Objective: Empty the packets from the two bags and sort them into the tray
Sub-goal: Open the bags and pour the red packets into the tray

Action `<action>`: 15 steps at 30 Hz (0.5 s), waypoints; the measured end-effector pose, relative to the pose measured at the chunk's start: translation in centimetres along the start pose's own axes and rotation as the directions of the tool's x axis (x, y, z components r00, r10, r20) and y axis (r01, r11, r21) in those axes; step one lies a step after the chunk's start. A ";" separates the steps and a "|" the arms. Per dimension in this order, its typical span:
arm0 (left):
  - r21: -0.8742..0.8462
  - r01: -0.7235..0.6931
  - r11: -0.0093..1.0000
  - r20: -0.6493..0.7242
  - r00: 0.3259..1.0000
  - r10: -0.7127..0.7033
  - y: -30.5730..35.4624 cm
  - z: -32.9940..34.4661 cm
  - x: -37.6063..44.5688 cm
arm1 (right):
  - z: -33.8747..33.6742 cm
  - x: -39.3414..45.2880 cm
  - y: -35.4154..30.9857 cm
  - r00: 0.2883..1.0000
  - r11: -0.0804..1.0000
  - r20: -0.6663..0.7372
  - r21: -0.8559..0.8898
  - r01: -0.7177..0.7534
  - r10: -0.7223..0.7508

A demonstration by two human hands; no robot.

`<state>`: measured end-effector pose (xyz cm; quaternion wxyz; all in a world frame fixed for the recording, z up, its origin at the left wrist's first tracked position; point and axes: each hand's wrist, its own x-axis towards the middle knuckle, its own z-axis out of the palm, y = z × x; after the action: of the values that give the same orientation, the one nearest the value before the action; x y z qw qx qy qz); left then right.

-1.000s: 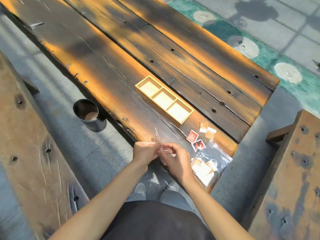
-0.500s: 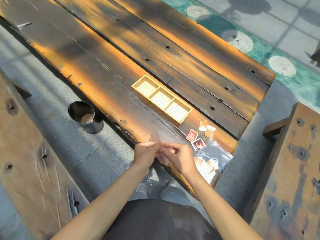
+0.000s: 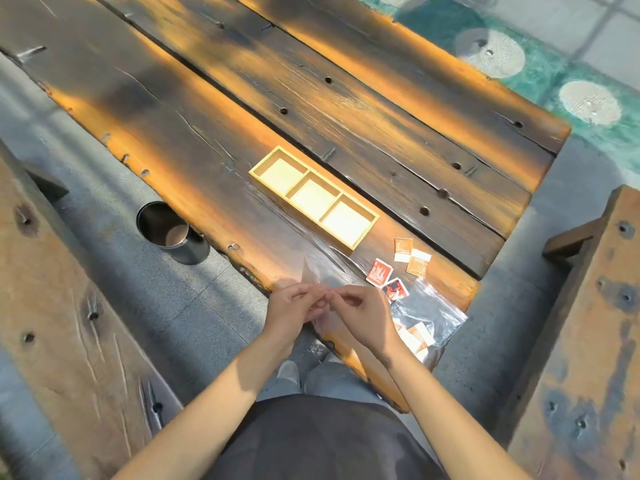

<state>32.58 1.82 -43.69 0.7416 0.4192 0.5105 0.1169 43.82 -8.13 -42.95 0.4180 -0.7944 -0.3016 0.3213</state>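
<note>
Outdoors, on a rough table of dark and orange planks (image 3: 207, 140), with grey paving below and a metal cup (image 3: 169, 232) standing on the ground beside the near edge. On the planks, a wooden tray (image 3: 313, 199) with three compartments, all showing bare bottoms. Just right of the tray, two orange-and-white packets (image 3: 403, 249) (image 3: 419, 261), touching each other; nearer to the edge, two red packets (image 3: 380, 271) (image 3: 396, 288), side by side. At the near edge of the table, left hand (image 3: 294, 308) and right hand (image 3: 363, 315) together, fingertips meeting, both pinching a clear empty bag (image 3: 317, 277) between them; one corner of the bag standing up above the fingers, the rest hanging under the hands, hard to see. Immediately right of the right hand, a second clear bag (image 3: 429, 317) lying flat at the table corner, with orange and white packets inside, partly hidden behind the right wrist. Red packets just beyond the right hand's knuckles, not touching. Tray well beyond both hands.
</note>
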 end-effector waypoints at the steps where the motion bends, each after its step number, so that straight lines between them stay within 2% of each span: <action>1: -0.001 0.007 1.000 -0.003 1.000 -0.007 -0.1 0.3 0.2 | -0.2 0.2 0.2 1.000 1.000 -0.020 0.024 -0.018 0.018; 4: 0.011 0.008 1.000 0.011 1.000 -0.009 -0.1 1.3 0.4 | -0.9 0.9 1.1 0.995 0.992 -0.025 0.089 -0.090 0.093; 8: 0.013 -0.020 1.000 0.026 0.999 0.020 0.1 2.8 0.6 | -1.7 1.4 1.8 0.992 0.985 -0.028 0.129 -0.116 0.120; 15: 0.036 -0.070 0.997 -0.052 0.996 0.072 -0.4 4.7 1.3 | -2.3 2.4 2.3 0.991 0.994 -0.078 0.034 -0.103 0.106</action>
<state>37.09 -0.05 -44.22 0.7158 0.4464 0.5168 0.1459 47.52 -8.46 -44.49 0.4243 -0.8149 -0.2378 0.3153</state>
